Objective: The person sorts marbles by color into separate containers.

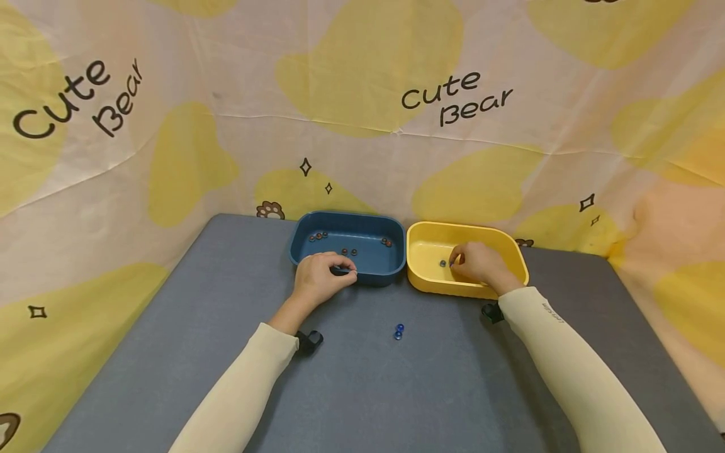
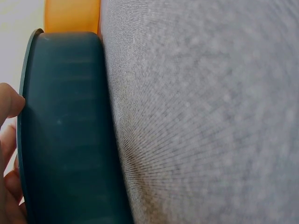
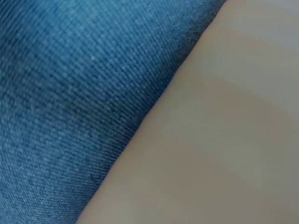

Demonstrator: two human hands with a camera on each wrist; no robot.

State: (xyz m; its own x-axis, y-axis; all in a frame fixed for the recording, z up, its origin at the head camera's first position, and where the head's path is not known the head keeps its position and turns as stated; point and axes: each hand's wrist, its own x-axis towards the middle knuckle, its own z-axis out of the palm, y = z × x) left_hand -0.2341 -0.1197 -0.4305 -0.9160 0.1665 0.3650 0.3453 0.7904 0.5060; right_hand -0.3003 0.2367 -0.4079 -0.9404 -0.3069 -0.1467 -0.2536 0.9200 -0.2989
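Note:
My left hand (image 1: 320, 277) is at the near wall of the dark blue bin (image 1: 349, 279), its fingers bent over the rim. In the left wrist view the thumb (image 2: 11, 100) lies at the rim, while the other fingers show behind it; whether anything is between the fingertips is hidden. My right hand (image 1: 480, 263) reaches down into the yellow bin (image 1: 453, 287). Its fingertips pinch a small bluish marble, mostly covered. Beside them, a dark marble (image 1: 442, 263) sits on the bin floor. Several brownish marbles (image 1: 354, 252) lie in the blue bin.
Two blue marbles (image 1: 399, 331) lie close together on the grey tabletop (image 1: 351, 377), in front of the bins. The bins stand side by side near the back edge, before a patterned cloth (image 1: 362, 75). The right wrist view shows only blurred fabric and a pale surface.

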